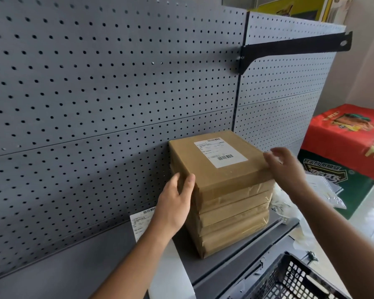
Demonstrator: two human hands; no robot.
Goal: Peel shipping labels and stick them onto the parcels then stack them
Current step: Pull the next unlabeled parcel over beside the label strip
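Reaching forward, bare-armed, with left hand cupped, thumb raised, and right hand, blurred, apparently arched, fingers pointing left.

Brown paper parcels with shiny tape, white paper label, dull grey metal board, black plastic crate
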